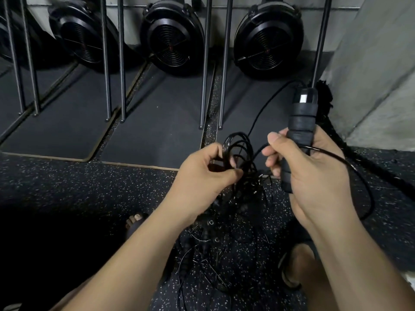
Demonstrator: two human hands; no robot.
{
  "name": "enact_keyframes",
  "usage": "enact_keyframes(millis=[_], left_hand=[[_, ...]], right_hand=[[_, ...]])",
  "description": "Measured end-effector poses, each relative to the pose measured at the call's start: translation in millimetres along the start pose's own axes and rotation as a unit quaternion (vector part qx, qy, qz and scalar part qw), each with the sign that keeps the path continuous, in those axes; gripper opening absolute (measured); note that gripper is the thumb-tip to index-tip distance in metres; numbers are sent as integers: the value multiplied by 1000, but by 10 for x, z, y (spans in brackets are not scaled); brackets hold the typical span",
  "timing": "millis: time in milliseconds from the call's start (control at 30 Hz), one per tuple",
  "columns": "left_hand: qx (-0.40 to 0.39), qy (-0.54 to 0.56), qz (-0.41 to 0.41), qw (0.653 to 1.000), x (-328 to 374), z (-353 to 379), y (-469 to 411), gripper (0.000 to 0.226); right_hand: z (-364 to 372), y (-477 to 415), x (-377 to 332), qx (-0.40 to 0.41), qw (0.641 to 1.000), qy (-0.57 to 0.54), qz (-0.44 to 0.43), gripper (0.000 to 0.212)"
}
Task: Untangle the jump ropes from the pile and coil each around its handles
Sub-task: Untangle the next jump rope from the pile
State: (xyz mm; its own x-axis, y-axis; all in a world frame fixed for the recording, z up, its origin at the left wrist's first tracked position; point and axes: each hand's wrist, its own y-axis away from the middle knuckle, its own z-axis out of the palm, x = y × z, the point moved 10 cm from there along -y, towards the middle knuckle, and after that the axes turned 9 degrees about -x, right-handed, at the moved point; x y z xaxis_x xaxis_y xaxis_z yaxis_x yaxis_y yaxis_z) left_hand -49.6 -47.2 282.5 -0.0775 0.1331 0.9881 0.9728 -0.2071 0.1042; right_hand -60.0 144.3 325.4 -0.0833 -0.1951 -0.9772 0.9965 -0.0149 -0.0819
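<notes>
Jump-rope handle (299,122) stands with its long axis 12-to-6 o'clock, clasped in the right grip (314,176); cord loops (238,147) lie at its 9 o'clock, pinched in the left grip (202,176), the nearer one; tangled pile (213,243) rests on the floor (67,187) at 6 o'clock.

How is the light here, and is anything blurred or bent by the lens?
Head view: dim, with near-black shadow at the lower left. The left hand and the rope loops it pinches look blurred; the right hand and its handle are sharper. The wide lens makes the metal poles lean outward. The rope pile barely stands out from the dark floor.
</notes>
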Motion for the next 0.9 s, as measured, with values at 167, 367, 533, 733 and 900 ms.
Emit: enact_keyframes(millis=[167, 367, 533, 733, 900], left_hand=[[92, -42, 22, 995, 35, -171, 40, 16], [99, 72, 30, 992, 30, -128, 38, 14], [89, 184, 18, 979, 44, -106, 38, 15], [65, 169, 32, 983, 88, -45, 48, 19], [58, 208, 27, 976, 67, 33, 60, 19]], right_hand=[[-42, 5, 9, 11, 1000, 14, -4, 10], [-101, -3, -1, 17, 1000, 18, 6, 11], [20, 35, 61, -49, 997, 48, 19, 12], [4, 77, 122, -35, 992, 123, 5, 17], [6, 125, 263, 44, 994, -86, 60, 13]])
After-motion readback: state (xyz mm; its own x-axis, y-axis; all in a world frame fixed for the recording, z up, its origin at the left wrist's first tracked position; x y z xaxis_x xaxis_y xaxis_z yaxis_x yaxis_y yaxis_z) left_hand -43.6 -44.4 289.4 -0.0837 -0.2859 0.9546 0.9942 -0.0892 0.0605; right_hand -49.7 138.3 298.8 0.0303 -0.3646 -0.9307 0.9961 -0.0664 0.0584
